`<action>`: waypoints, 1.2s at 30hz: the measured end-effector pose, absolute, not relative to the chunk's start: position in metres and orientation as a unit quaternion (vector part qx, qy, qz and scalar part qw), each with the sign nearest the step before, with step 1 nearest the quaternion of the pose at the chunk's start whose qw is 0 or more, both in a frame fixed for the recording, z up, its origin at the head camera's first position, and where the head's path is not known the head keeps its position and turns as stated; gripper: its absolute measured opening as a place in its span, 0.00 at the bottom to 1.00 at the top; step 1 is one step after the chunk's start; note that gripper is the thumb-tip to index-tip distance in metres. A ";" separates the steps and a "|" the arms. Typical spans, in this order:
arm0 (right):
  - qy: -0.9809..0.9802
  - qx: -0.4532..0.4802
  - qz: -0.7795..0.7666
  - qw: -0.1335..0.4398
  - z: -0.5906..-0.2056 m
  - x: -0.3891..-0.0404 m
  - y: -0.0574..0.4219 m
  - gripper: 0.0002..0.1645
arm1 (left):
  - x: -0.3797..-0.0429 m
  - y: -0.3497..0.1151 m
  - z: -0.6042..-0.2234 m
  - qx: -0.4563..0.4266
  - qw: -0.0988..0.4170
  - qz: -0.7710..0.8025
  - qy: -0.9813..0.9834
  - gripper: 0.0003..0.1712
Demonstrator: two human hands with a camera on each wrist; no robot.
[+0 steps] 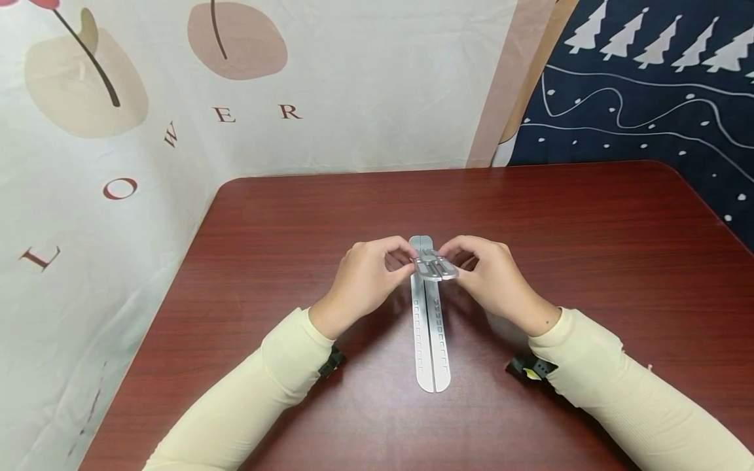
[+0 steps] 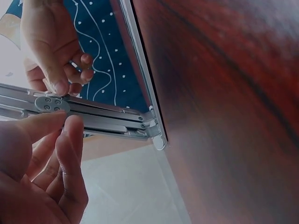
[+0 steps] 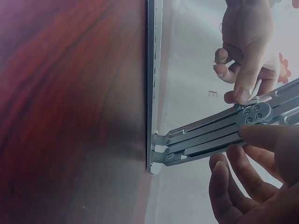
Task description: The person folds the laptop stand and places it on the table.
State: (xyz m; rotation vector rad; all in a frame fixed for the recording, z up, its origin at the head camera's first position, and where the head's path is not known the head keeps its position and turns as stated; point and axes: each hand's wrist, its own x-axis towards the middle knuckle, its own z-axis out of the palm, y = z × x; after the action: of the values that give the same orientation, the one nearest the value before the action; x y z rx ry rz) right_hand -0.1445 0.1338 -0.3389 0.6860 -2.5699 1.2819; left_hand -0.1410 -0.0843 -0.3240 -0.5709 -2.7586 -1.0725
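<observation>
A silver folding laptop stand (image 1: 439,353) lies with its two long slotted base strips flat on the table, while its narrow folded arms (image 3: 201,140) rise from the far end. My left hand (image 1: 362,278) pinches the raised arms from the left with thumb and fingers. From the opposite side, my right hand (image 1: 497,278) pinches them too. In both wrist views the fingertips of the two hands meet the metal beside a rounded joint plate (image 2: 52,103) with several screws. The two arms stand side by side, close together.
The stand rests on a dark red wooden table (image 1: 283,222) with rounded corners. A white cloth with printed letters (image 1: 365,85) hangs at the left and back, and a navy cloth with white trees (image 1: 636,104) hangs at the right. Dark wrist straps (image 1: 332,361) show under the pale sleeves.
</observation>
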 end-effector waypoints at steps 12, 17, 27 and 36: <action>-0.869 0.261 0.410 0.094 -0.340 -0.141 0.137 0.12 | -0.138 -0.086 -0.324 -0.220 0.075 -0.308 -0.923 0.07; -0.872 0.276 0.395 0.091 -0.340 -0.139 0.137 0.11 | -0.136 -0.087 -0.324 -0.232 0.069 -0.289 -0.926 0.07; -0.874 0.310 0.365 0.086 -0.341 -0.137 0.139 0.12 | -0.132 -0.087 -0.327 -0.262 0.079 -0.238 -0.932 0.06; -0.884 0.325 0.329 0.072 -0.343 -0.135 0.138 0.13 | -0.127 -0.085 -0.328 -0.282 0.066 -0.212 -0.933 0.07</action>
State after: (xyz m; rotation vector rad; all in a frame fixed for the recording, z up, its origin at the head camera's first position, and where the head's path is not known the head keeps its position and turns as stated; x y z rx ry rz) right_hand -0.1353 0.1383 -0.3431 0.9760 -2.6554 0.9882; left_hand -0.1272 -0.0851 -0.3280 -0.8497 -2.8157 -0.6410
